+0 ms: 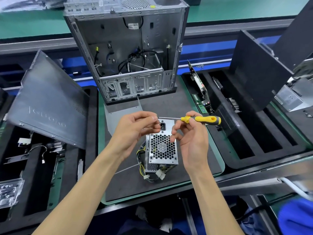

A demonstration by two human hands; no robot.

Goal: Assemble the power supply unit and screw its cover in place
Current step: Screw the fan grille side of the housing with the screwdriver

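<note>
Lying on a dark foam mat edged in green, the power supply unit is seen near the middle of the workstation, fan grille upward, with one bundle of coloured wires trailing from its near-left corner. One open computer case is stood upright at the far edge of the mat. Green-topped benches and grey rails are seen beyond it.

Two foam trays are counted: the left tray and the right tray, the latter cut into long slots. One grey side panel is leaned over the left tray, and one dark panel is propped over the right. One circuit card is stood on edge in the right tray.

One screwdriver with a yellow-and-black handle is held level above the unit. Its handle is gripped by the curled fingers of the right hand; the shaft tip is pinched by the left hand.
</note>
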